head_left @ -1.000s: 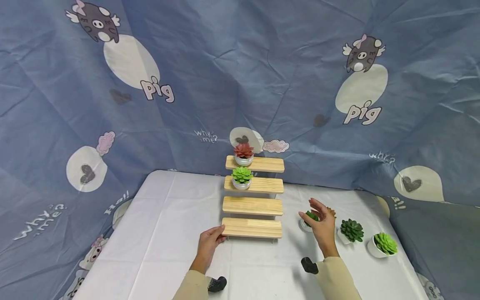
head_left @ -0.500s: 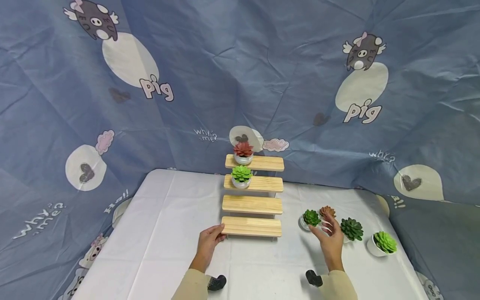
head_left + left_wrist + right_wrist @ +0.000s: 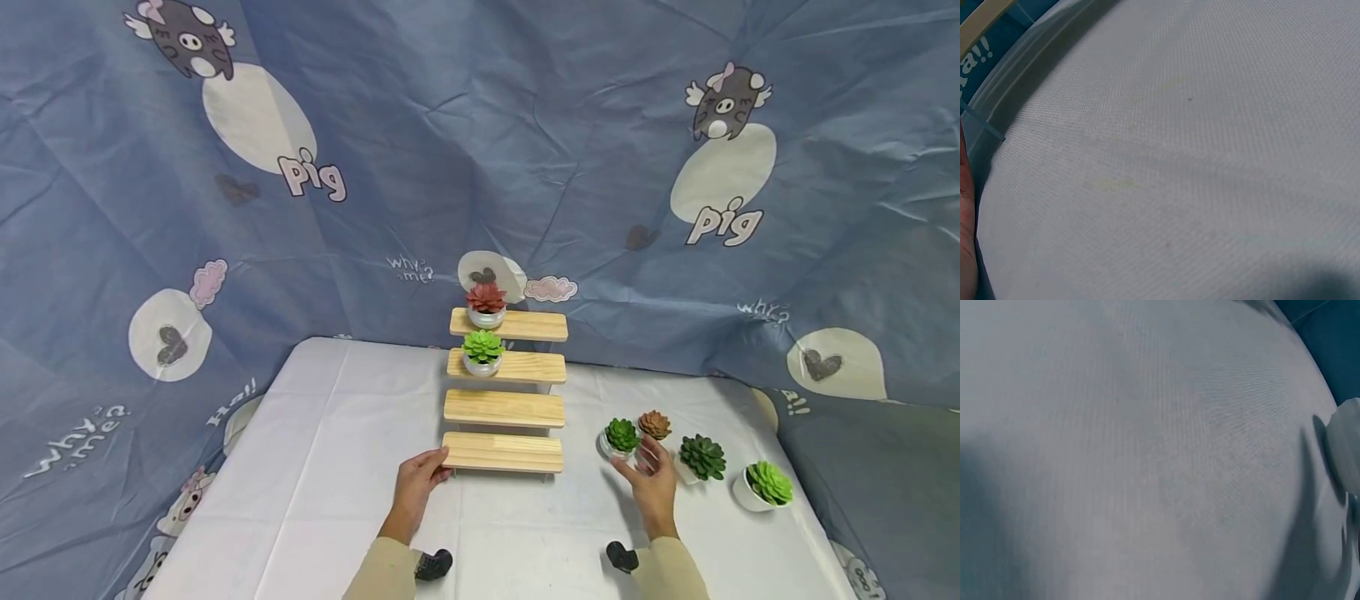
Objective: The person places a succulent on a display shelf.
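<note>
A four-step wooden display stand (image 3: 504, 408) stands mid-table. My left hand (image 3: 415, 483) pinches the left end of its lowest board, thumb near the top edge. In the left wrist view only a sliver of that hand (image 3: 966, 231) shows. To the right, a dark green succulent (image 3: 622, 434) sits in a small white pot. My right hand (image 3: 655, 490) is just in front of it, thumb and fingers apart at the pot's near side. A brown succulent (image 3: 655, 424) stands right behind those fingers. The right wrist view shows a white pot (image 3: 1347, 447) at its right edge.
On the stand, a red succulent (image 3: 486, 298) tops the highest board and a light green one (image 3: 482, 347) the second. Farther right are another dark green succulent (image 3: 702, 457) and a bright green one (image 3: 768, 483). A blue printed cloth (image 3: 420, 167) hangs behind the white tabletop (image 3: 337, 433).
My right hand first drew right, off the dark green succulent, then shifted slightly left to the near side of its pot. My left hand stays on the lowest board.
</note>
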A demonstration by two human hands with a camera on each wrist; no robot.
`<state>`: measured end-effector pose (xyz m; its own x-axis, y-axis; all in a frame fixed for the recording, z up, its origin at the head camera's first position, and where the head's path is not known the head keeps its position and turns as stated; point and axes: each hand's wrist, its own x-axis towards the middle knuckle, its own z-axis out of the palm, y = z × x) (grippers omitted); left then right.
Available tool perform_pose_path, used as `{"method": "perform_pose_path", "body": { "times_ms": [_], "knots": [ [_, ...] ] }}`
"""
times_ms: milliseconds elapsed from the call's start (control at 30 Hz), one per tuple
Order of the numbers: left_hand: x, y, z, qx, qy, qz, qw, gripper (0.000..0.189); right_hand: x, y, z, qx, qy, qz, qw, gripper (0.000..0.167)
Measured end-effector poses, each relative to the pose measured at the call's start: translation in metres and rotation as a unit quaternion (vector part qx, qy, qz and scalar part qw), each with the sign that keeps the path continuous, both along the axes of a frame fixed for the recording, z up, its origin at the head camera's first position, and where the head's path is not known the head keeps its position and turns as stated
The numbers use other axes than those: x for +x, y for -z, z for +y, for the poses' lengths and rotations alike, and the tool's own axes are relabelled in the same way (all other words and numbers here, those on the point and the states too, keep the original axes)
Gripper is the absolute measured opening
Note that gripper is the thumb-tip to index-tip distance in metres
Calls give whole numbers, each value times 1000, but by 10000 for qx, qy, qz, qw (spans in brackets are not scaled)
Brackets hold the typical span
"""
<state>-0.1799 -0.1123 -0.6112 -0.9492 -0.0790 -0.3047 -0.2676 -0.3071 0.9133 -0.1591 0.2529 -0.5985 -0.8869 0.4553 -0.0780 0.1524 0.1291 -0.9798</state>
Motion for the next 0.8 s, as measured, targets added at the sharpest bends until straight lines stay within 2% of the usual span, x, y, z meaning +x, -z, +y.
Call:
{"method": "perform_pose_path", "body": {
  "times_ms": [167, 400, 567, 800],
  "knots": [
    [2, 1, -3, 89, 38, 314, 9995, 39, -8, 1, -6, -11, 16, -162, 9999, 77],
    [-4, 2, -2, -72, -45, -147, 9999, 40, -22, 3, -17, 237, 175, -265, 9992, 77],
    [-3, 1, -3, -53, -51, -181, 9998, 36, -30, 8, -21, 465, 243, -261, 9983, 76],
    [-3, 2, -1, -40, -33, -175, 9998, 39, -30, 10, -19, 943, 370, -339, 9943, 71]
  ]
}}
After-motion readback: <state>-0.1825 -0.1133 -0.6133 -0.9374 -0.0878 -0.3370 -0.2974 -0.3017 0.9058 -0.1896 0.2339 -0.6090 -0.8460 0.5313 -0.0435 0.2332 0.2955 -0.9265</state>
